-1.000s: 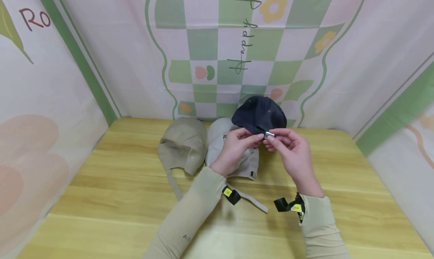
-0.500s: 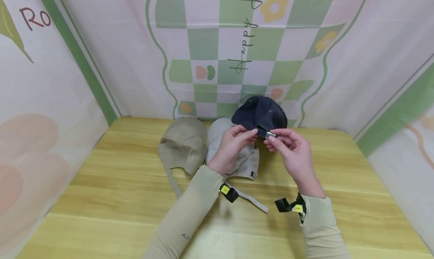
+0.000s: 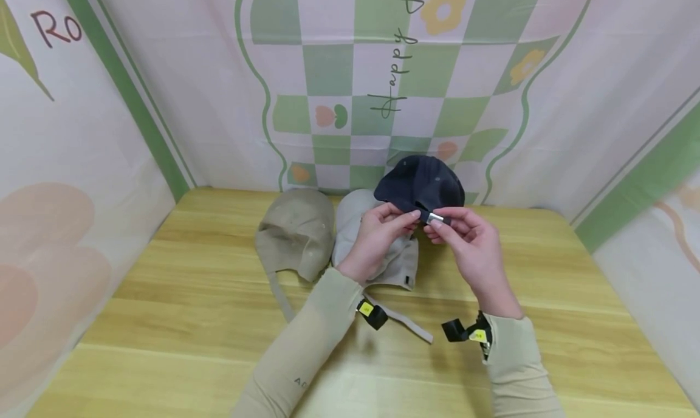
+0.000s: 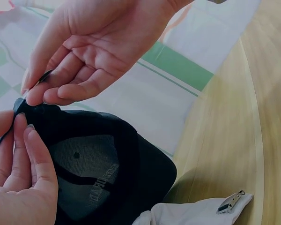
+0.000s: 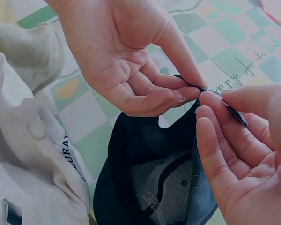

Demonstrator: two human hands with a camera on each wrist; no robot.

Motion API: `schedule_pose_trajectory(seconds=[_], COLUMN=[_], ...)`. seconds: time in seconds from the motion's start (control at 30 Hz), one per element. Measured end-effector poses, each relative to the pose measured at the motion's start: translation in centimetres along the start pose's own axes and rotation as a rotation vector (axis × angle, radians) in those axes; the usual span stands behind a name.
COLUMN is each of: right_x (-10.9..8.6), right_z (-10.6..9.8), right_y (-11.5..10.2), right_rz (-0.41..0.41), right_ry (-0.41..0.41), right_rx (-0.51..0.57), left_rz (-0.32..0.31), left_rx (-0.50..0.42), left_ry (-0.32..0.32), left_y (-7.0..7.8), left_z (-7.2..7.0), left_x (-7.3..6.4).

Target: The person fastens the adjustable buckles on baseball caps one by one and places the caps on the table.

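Note:
A navy baseball cap is at the back of the table, its rear opening and strap towards me. My left hand pinches the cap's dark strap between thumb and fingers, left of a silver metal buckle. My right hand pinches the strap at that buckle, where a short dark strap end sticks out past the fingers in the right wrist view. The cap's lining, with raised lettering, shows in the left wrist view. A light grey cap lies partly behind my left hand.
A khaki cap lies to the left, its strap hanging loose. The grey cap's loose strap stretches over the wooden table towards me, and its metal clasp shows in the left wrist view. A patterned curtain stands behind.
My left fingers shifted left along the strap, away from the buckle, then slightly back right. The dark strap end now sticks out farther on the buckle's right. The other caps stay put.

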State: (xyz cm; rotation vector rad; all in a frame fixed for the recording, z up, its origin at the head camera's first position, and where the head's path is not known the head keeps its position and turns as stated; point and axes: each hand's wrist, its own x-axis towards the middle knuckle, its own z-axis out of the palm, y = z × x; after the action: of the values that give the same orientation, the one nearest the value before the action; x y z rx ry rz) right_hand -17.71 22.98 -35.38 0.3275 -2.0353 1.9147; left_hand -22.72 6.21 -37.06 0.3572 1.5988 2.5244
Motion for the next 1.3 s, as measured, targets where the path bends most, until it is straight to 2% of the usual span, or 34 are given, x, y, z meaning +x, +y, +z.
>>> schedule_pose_trajectory(seconds=[0.43, 0.77, 0.93, 1.2, 1.3], right_x=[-0.14, -0.23, -0.27, -0.29, -0.31], right_z=[-0.56, -0.95, -0.79, -0.24, -0.12], right_y=[0.13, 0.51, 0.52, 0.27, 0.19], right_rz=[0.019, 0.088, 0.095, 0.032, 0.016], right_ry=[-0.026, -0.048, -0.019, 0.109, 0.131], right_rx=[0.039, -0.108, -0.113, -0.018, -0.013], left_rz=[0.017, 0.028, 0.036, 0.048, 0.038], left_rx=[0.022, 0.018, 0.019, 0.034, 0.013], left_ry=[-0.015, -0.018, -0.016, -0.043, -0.063], left_y=[0.24, -0.02, -0.14, -0.52, -0.40], left_z=[0.10, 0.16, 0.22, 0.27, 0.31], left_x=[-0.26, -0.37, -0.36, -0.49, -0.39])
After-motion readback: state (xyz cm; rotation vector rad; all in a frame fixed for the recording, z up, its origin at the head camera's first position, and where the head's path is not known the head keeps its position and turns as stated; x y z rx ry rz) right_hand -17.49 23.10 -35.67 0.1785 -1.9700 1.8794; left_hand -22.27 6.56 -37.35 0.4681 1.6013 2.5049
